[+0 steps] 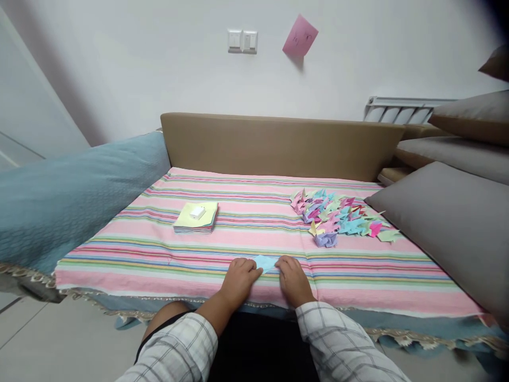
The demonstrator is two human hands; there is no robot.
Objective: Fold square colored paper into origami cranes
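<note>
A small light-blue piece of folded paper (265, 262) lies low over the striped cloth, between my two hands. My left hand (239, 279) grips its left end, the thumb pressed along the near edge. At the right end, my right hand (293, 278) pinches a corner with curled fingers. To the right and farther back is a cluster of many-coloured folded paper figures (342, 215) that look like cranes. A stack of square coloured paper (194, 222), yellow on top, sits to the left with a small white block (198, 212), like a charger plug, on it.
The pink striped cloth (139, 228) covers a sofa seat, with a brown backrest (278, 148) behind. Grey cushions (449, 223) pile up on the right, and a blue-covered armrest (87, 185) bounds the left. A pink note (300, 37) and switches (242, 41) are on the wall.
</note>
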